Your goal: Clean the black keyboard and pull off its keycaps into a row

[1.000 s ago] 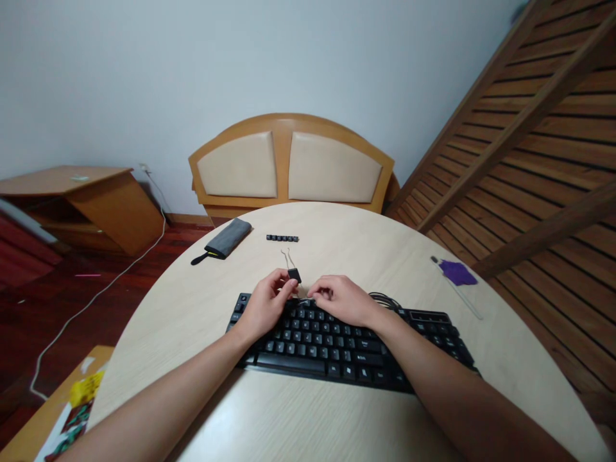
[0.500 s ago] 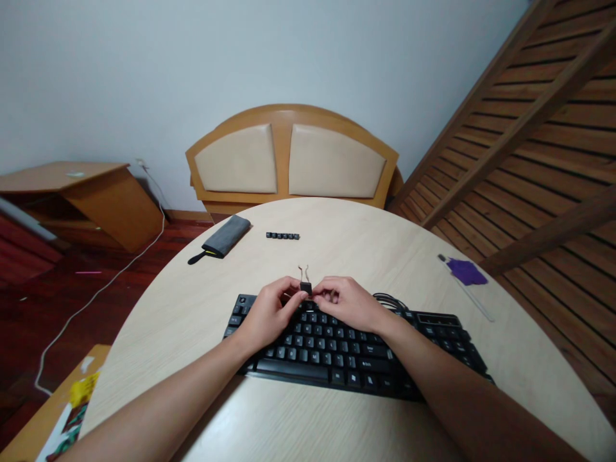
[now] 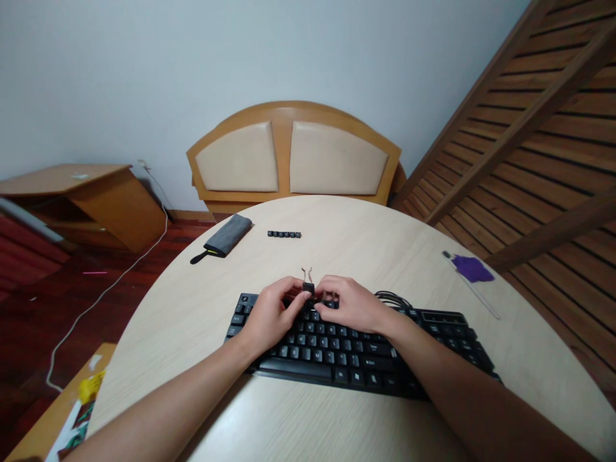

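Black wire tool [image 3: 308, 287] between left fingers [image 3: 296, 308]

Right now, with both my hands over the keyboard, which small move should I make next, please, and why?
I would probably steady the small black tool with the left hand and let the right hand feel for its lower end. The left hand pinches it over the far rows of the keyboard, the right hand is close beside it, and that lower end is hard to see.
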